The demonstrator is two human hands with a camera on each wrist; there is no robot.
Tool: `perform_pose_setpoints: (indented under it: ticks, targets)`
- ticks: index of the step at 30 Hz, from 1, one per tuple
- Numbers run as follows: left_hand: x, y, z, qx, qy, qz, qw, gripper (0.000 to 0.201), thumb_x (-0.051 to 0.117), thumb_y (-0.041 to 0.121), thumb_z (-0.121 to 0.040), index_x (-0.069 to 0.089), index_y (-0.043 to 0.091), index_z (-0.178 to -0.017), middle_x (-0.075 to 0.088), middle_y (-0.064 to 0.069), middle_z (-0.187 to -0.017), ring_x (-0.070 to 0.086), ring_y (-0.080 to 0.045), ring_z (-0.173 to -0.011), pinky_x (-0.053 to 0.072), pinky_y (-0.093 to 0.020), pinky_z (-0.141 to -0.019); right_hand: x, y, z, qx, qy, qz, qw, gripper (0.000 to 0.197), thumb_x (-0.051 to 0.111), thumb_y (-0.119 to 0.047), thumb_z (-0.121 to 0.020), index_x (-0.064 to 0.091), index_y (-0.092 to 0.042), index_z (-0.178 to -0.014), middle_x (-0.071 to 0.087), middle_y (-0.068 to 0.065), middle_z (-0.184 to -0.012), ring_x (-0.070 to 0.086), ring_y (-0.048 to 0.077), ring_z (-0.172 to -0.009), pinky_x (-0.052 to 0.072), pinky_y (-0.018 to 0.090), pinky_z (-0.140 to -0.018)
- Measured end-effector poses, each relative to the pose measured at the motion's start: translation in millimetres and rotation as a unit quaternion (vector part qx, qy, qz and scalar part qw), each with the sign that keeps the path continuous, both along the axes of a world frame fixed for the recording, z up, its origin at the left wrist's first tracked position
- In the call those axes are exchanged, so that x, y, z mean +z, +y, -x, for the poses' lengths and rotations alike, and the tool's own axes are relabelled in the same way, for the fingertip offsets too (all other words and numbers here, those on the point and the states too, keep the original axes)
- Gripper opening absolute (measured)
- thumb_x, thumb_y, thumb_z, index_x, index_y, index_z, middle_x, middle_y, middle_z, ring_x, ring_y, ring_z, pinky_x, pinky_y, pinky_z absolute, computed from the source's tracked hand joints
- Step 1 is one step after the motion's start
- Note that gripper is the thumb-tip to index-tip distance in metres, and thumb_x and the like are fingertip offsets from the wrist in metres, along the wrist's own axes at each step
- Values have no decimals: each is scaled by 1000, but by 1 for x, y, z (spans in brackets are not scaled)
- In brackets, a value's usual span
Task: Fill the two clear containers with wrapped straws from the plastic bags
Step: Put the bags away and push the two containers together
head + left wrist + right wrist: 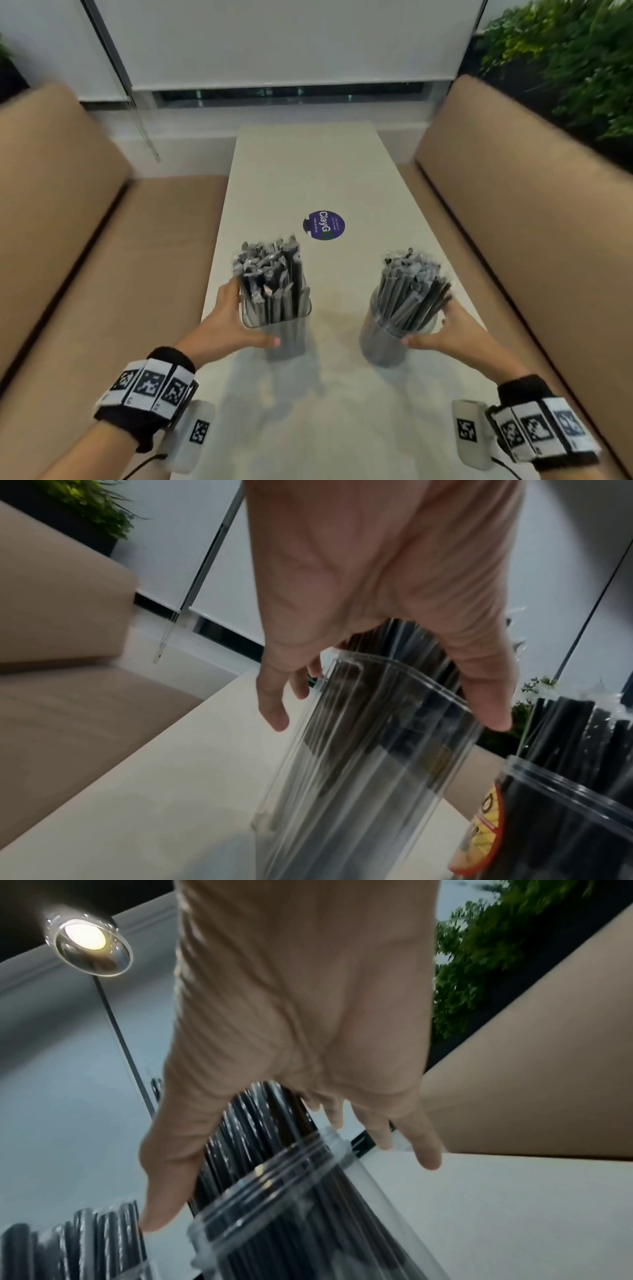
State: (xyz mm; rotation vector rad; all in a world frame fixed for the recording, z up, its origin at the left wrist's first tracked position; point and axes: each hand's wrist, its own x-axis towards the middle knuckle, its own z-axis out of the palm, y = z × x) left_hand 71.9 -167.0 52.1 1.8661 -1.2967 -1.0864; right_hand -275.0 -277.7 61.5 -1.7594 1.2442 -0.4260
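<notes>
Dim, soft indoor light. Pale shadows pool on the table [308, 164] at its near end. Benches [513, 192] flanking the table and foliage [565, 58] beyond it are motion-blurred and bowed by the wide lens. A round lamp [87, 943] flares in the right wrist view.

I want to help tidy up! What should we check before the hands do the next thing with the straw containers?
1. Left container packed with straws: ok.
2. Right container packed too: ok, though its leaning straws tip to the right.
3. Both containers standing upright on the table: ok.
4. Left hand and right hand each around a container, fingers fairly straight. Firm hold: cannot tell.
5. Plastic bags emptied: cannot tell, none in view.
</notes>
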Motion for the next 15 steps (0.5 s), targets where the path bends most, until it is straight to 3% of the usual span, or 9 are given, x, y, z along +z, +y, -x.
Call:
perform_pose_setpoints:
  ticks: [2, 4, 6, 8, 10, 13, 15]
  targets:
    - [-2, -10, 1, -14, -15, 8, 1000, 129, 83, 53, -37, 13, 32, -142, 26, 13, -135, 31, -7, -126, 29, -25, -105, -4, -7, -7, 19, 0, 15, 1000, 78, 88, -11, -65, 46, -29, -128, 51, -28, -115, 51, -11, -104, 37, -5, -75]
    - [-3, -19, 2, -14, -12, 19, 1000, 123, 84, 51, -36, 17, 34, -137, 31, 15, -130, 35, -7, -124, 30, -25, -104, -8, -14, -12, 26, -18, 32, 999, 77, 90, -12, -62, 50, -26, -127, 58, -15, -120, 53, -12, -107, 40, -4, -75]
    - [-5, -27, 0, -10, -18, 30, 999, 113, 84, 49, -35, 20, 40, -128, 36, 21, -122, 38, -7, -121, 32, -26, -105, -7, -22, -18, 34, -44, 37, 998, 82, 92, -11, -59, 47, -32, -124, 52, -8, -127, 52, -16, -108, 42, -1, -82]
    - [-6, -39, -2, -14, -35, 36, 999, 108, 86, 47, -36, 23, 47, -124, 39, 16, -124, 41, -9, -122, 35, -32, -109, -4, -34, -27, 46, -36, 37, 998, 82, 94, -18, -56, 42, -44, -114, 42, -5, -127, 51, -7, -112, 44, 11, -95]
    - [-6, -55, -4, -21, -53, 38, 998, 112, 88, 45, -37, 26, 39, -130, 40, 8, -131, 43, -13, -125, 37, -41, -111, -5, -53, -40, 60, 12, 64, 996, 78, 93, -37, -53, 44, -46, -112, 32, -4, -124, 47, 11, -119, 40, 28, -108]
    - [-2, -85, -6, -18, -81, 33, 996, 119, 87, 43, -38, 27, 23, -139, 40, 1, -135, 43, -16, -126, 35, -42, -112, -8, -87, -65, 74, 84, 99, 989, 98, 76, -71, -47, 47, -28, -130, 29, -3, -123, 34, 21, -123, 37, 40, -113]
    - [4, -107, -6, -21, -107, 31, 994, 124, 84, 46, -36, 26, 16, -141, 38, -1, -137, 41, -17, -127, 32, -38, -114, -7, -109, -83, 62, 95, 104, 988, 105, 73, -74, -49, 44, -19, -134, 28, 0, -122, 34, 23, -122, 40, 43, -109]
